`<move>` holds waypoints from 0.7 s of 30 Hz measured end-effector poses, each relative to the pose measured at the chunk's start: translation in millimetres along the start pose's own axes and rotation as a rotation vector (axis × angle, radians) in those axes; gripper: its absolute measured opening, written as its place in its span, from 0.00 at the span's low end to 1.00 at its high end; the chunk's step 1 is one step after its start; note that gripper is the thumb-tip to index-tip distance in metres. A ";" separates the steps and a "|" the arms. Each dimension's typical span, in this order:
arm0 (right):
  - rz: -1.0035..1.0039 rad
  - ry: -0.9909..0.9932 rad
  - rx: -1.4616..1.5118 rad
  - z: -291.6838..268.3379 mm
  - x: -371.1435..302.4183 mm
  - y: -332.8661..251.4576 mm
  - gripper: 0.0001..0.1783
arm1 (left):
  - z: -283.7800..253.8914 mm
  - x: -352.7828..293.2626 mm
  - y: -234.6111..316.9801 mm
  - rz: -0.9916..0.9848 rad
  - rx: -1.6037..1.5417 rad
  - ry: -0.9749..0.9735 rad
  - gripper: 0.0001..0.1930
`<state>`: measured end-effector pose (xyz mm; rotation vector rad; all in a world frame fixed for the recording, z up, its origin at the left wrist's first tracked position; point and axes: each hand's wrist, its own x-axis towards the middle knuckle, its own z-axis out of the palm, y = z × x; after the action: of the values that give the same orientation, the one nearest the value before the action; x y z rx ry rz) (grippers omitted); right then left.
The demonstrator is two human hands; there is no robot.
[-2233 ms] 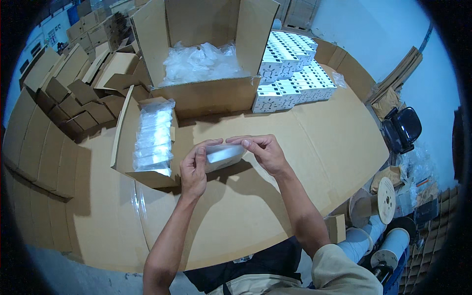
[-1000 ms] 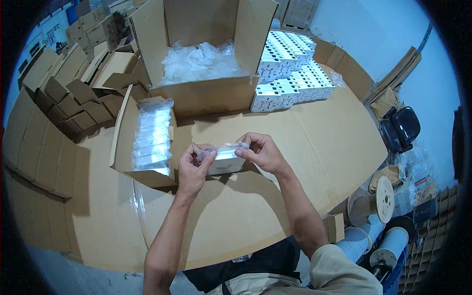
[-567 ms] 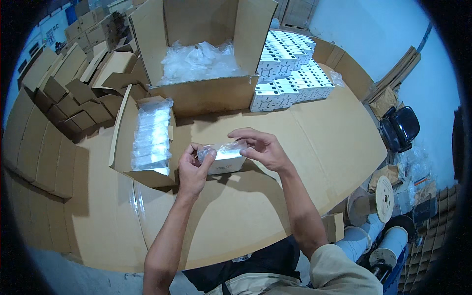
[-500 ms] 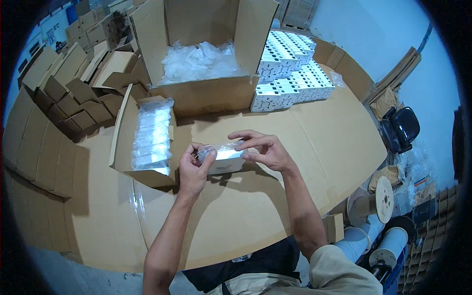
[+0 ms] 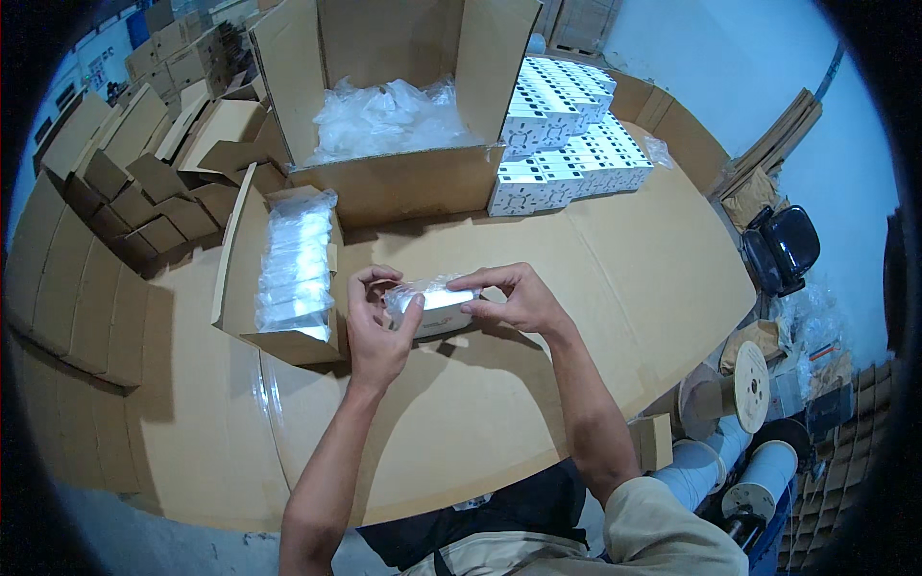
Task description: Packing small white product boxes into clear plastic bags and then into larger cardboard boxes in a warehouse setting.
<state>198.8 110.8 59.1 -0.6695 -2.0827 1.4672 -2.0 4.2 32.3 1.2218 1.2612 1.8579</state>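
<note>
Between my two hands is a small white box (image 5: 445, 315) with clear plastic film about its top and left end. My left hand (image 5: 379, 322) grips the box's left end, thumb on the front face. At the right end, my right hand (image 5: 519, 300) holds it between thumb and fingers. To the left stands an open cardboard carton (image 5: 279, 344) with a row of film-wrapped boxes (image 5: 296, 264) inside. Behind my hands a bigger open carton (image 5: 403, 188) holds a heap of clear plastic bags (image 5: 389, 120).
Stacked white boxes (image 5: 576, 173) stand at the back right of the cardboard-covered table (image 5: 634, 288). Folded brown cartons (image 5: 72, 278) line the left side. Beyond the right edge are a black chair (image 5: 780, 245), a cable spool (image 5: 749, 389) and rolls (image 5: 764, 480).
My right fingers have come down onto the box's right end, where they were lifted and spread. My left fingers have shifted slightly on the film. The box stays in nearly the same place.
</note>
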 end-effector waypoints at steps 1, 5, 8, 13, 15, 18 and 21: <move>-0.027 0.018 -0.025 -0.7 -0.1 4.0 0.19 | 1.4 -0.2 6.2 -0.001 0.000 -0.002 0.19; -0.030 0.037 -0.018 1.2 1.0 4.8 0.20 | -4.9 -0.8 13.7 0.548 0.614 -0.026 0.22; -0.021 0.045 -0.033 2.7 1.0 -0.6 0.20 | -8.3 -4.1 17.0 0.719 0.863 -0.184 0.22; -0.028 0.066 -0.120 2.9 -0.7 -6.9 0.18 | -1.9 -5.2 18.5 0.685 0.972 -0.232 0.19; -0.059 0.080 -0.157 2.8 -1.1 -7.4 0.19 | -4.1 -2.4 18.8 0.588 0.884 -0.237 0.18; -0.107 0.102 -0.246 3.3 -1.3 -10.8 0.18 | -3.9 -0.9 21.0 0.301 0.611 -0.235 0.17; -0.130 0.105 -0.342 3.7 -1.6 -17.9 0.17 | -4.1 -0.7 12.3 0.062 0.342 -0.230 0.17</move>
<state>195.7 101.8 74.9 -0.7055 -2.2688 0.9940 -5.1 -2.8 42.8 1.6190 1.4620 1.5269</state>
